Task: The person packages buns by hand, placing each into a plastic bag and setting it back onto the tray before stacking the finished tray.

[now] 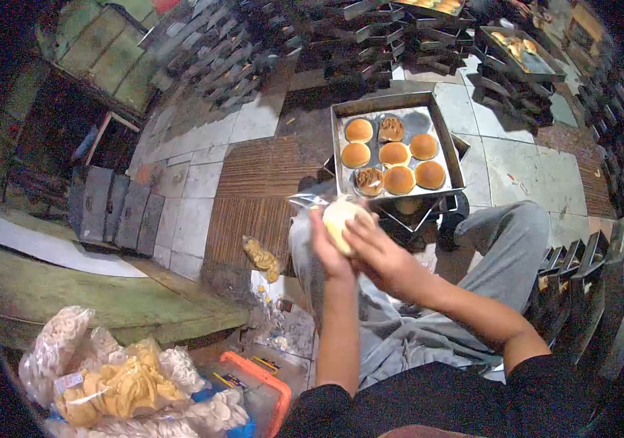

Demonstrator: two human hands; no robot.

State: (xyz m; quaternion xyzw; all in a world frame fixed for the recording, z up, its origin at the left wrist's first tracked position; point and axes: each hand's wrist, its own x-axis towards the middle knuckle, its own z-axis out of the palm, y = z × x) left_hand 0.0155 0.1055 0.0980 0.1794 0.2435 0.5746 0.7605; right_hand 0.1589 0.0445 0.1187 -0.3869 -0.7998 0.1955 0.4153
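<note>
Between my two hands is a pale round bun (pixel 341 220), partly inside a clear plastic bag (pixel 312 199). My left hand (pixel 328 250) wraps the bun's left side, and my right hand (pixel 377 252) presses on its right side with the fingers over it. Just beyond the hands a metal tray (pixel 449 123) holds several round brown buns (pixel 423 147), two of them with dark streaked tops (pixel 391 129). The front edge of the tray is close to my fingertips.
Bags of pale and yellow items (pixel 122 387) lie at the lower left beside an orange-rimmed box (pixel 282 398). Stacked dark trays (pixel 377 51) stand at the back. Another tray with buns (pixel 538 64) is at the upper right. A yellowish cloth-like item (pixel 261 259) lies on the floor.
</note>
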